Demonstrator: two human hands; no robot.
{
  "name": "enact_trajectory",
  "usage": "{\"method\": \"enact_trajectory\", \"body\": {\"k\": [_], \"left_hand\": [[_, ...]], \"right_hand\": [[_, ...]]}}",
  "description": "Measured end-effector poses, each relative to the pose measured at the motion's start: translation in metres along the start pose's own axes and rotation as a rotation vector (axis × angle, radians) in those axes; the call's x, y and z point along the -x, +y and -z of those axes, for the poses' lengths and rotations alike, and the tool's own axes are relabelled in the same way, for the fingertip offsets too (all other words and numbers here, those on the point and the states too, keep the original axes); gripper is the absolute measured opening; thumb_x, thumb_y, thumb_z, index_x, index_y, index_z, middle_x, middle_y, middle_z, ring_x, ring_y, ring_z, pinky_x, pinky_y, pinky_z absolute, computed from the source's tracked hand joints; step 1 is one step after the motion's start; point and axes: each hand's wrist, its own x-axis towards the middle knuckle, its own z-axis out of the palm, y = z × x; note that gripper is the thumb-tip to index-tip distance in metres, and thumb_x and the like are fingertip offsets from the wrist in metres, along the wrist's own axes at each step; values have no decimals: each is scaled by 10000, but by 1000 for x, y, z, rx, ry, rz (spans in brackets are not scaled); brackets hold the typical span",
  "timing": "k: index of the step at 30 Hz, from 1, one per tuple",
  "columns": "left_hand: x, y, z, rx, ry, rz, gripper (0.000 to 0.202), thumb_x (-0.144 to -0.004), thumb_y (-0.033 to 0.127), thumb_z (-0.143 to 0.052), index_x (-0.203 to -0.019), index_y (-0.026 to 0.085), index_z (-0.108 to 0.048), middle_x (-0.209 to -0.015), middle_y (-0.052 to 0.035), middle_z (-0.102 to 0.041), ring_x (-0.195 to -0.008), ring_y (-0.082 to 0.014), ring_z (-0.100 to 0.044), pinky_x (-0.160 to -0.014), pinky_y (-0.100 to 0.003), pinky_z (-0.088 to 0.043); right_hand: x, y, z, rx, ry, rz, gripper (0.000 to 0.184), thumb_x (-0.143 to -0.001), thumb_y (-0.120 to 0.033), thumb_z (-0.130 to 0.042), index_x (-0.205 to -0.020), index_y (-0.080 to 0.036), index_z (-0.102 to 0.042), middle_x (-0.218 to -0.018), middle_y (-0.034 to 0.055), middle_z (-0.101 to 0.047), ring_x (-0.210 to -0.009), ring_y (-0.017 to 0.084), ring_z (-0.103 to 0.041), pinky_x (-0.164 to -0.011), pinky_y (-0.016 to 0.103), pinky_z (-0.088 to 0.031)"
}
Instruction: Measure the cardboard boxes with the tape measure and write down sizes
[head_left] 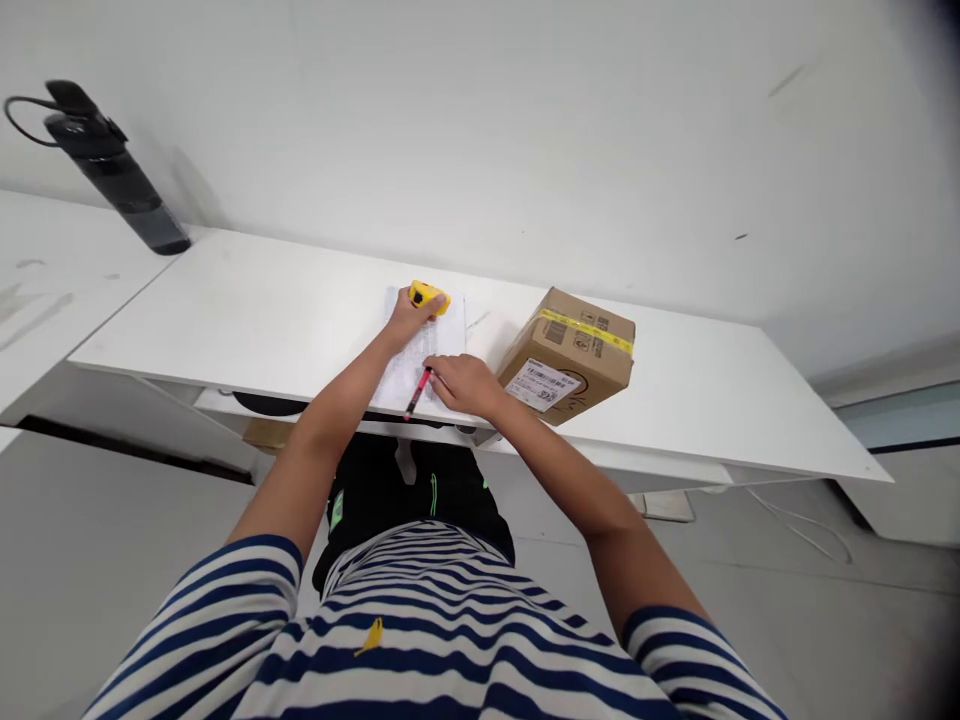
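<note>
My left hand [411, 318] is closed round a yellow tape measure [429, 297] above the far part of a white sheet of paper [395, 382]. Nearer the table's front edge, my right hand [463, 383] grips a red and black pencil [418, 392] that slants down toward me. Both hands are over the paper, whose middle they partly cover. Just right of my right hand stands a taped cardboard box [577, 345] with a white label [543, 385] on the side facing me.
The narrow white table [247, 300] runs along a white wall [525, 130]. A dark water bottle [120, 170] with a loop on its lid stands at the far left. Below the tabletop is a shelf, and a white cable [806, 530] lies on the floor at right.
</note>
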Motion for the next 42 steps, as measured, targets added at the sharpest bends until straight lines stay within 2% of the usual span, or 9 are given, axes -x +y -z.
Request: {"method": "enact_trajectory", "body": {"k": [2, 4, 7, 10, 13, 16, 29, 38, 42], "left_hand": [[2, -11, -4, -113, -22, -37, 750, -759, 486, -912, -1291, 230, -449, -1347, -121, -668, -1149, -216, -710, -969, -353, -575], [8, -18, -4, -263, -73, -66, 887, -700, 499, -935, -1372, 228, -423, -1396, -132, -647, -1277, -277, -673, -1061, -401, -556], [16, -18, -3, -411, -139, -76, 950, -694, 546, -910, -1432, 213, -413, -1398, -147, -652, -1292, -326, -665, -1084, -449, -542], [21, -10, -4, -475, -146, -71, 964, -719, 555, -881, -1474, 227, -380, -1393, -144, -666, -1245, -321, -686, -1055, -453, -548], [26, 1, -8, -598, -184, -51, 985, -719, 547, -883, -1501, 248, -365, -1331, -132, -704, -1156, -327, -711, -1006, -476, -559], [31, 8, -11, -703, -224, -19, 984, -731, 538, -882, -1517, 248, -365, -1285, -133, -726, -1113, -338, -721, -977, -488, -561], [31, 7, -12, -684, -225, -6, 959, -760, 536, -856, -1531, 281, -346, -1339, -129, -710, -1111, -307, -710, -940, -448, -562], [32, 7, -13, -687, -225, 0, 957, -763, 535, -854, -1532, 281, -344, -1316, -126, -720, -1104, -309, -715, -966, -464, -560], [31, 6, -12, -687, -220, -8, 953, -755, 541, -859, -1519, 302, -342, -1322, -120, -721, -1100, -308, -712, -957, -457, -555]], "right_hand": [[15, 3, -9, -198, 165, -33, 413, -1058, -498, -539, -1298, -182, -656, -1152, 136, -805, -1011, 286, -742, -915, 393, -520], [24, 9, -20, -425, 273, -110, 442, -1041, -628, -504, -1142, -228, -664, -1045, 89, -796, -928, 254, -731, -860, 369, -527], [24, 16, -33, -725, 344, -225, 531, -1037, -729, -385, -1075, -261, -632, -889, 35, -740, -828, 221, -698, -801, 355, -527], [20, 19, -39, -882, 367, -329, 592, -1011, -782, -372, -986, -258, -648, -775, 13, -687, -782, 219, -678, -797, 366, -533], [19, 18, -38, -894, 356, -395, 592, -969, -787, -471, -753, -257, -620, -736, 36, -704, -787, 232, -689, -794, 374, -537], [18, 17, -37, -898, 321, -385, 563, -939, -745, -556, -653, -261, -577, -750, 53, -747, -802, 240, -705, -763, 366, -537], [16, 17, -39, -905, 279, -348, 486, -953, -610, -555, -611, -271, -490, -754, 54, -758, -830, 245, -732, -782, 373, -539], [18, 16, -36, -888, 281, -360, 491, -946, -656, -559, -653, -263, -587, -794, 66, -780, -843, 254, -737, -831, 390, -550], [18, 17, -38, -890, 331, -396, 470, -950, -637, -553, -672, -261, -604, -814, 65, -791, -849, 249, -731, -850, 393, -557]]}}
